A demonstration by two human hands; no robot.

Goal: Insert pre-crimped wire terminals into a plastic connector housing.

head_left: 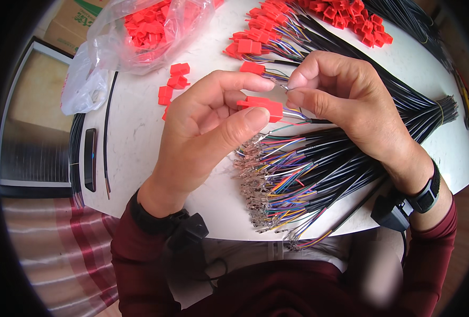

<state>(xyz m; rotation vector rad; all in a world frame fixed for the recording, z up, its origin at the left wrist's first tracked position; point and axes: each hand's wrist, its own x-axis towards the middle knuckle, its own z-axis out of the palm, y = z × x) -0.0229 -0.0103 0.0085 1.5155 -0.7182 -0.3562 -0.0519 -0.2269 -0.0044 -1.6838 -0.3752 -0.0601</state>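
- Pinching a red plastic connector housing (pixel 261 107) between thumb and fingers, the left hand (pixel 208 132) is holding it above the white table (pixel 134 137), just over the loose wire ends.
- The housing's long axis is lying roughly left to right, its open end facing the right hand (pixel 345 100).
- The right hand is sitting just beside it, thumb and forefinger clenched on a thin wire end (pixel 286 87); the tip is almost touching the housing's upper right corner, though whether it is actually in a slot is too small to tell.
- That wire is lying up and to the right of the housing, so the right hand is the nearer one to the opening.
- Coloured wires (pixel 292 113) are already trailing out of the housing to the right, into a black cable.
- Below both hands, a fan of multicoloured crimped leads (pixel 277 185) is spreading across the table edge.
- Finished red-plugged cables (pixel 266 31) are lying beyond, and a clear bag of red housings (pixel 150 29) is sitting at the far left.
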